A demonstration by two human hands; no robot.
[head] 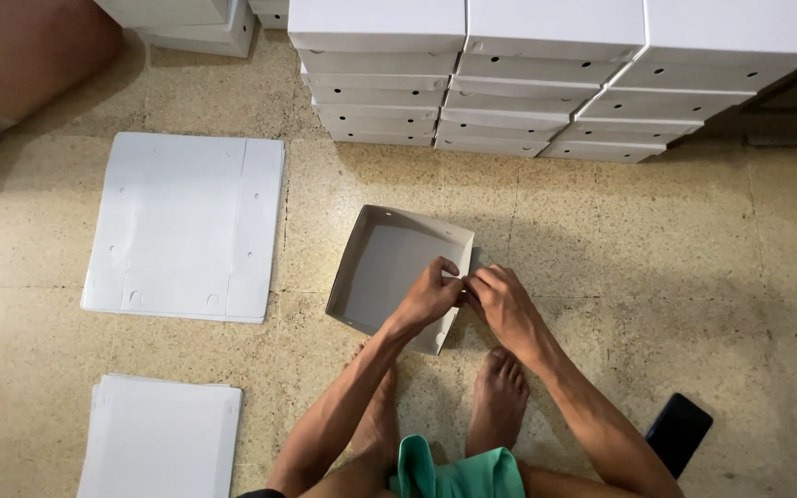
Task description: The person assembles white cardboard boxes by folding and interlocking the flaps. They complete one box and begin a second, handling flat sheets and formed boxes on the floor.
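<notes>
Step in hand: folding side wall of half-formed white box (pixel 389 267), mid-floor before box stacks (pixel 546 83). Left hand (pixel 431 295) and right hand (pixel 500 300) both pinch box's near-right wall. Flat blanks (pixel 186 226) lie left. Next move calls for firm tuck of flap.

My fingers (pixel 454 277) cover the right wall of the grey tray (pixel 389 267) where they pinch it. The near flat sheet stack (pixel 160 438) and far box stacks (pixel 546 74) run off the frame.

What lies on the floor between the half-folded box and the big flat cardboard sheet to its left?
Nothing: in the head view only bare speckled floor separates the half-folded box, which both hands are pinching at its right wall, from the flat cardboard sheet.
</notes>
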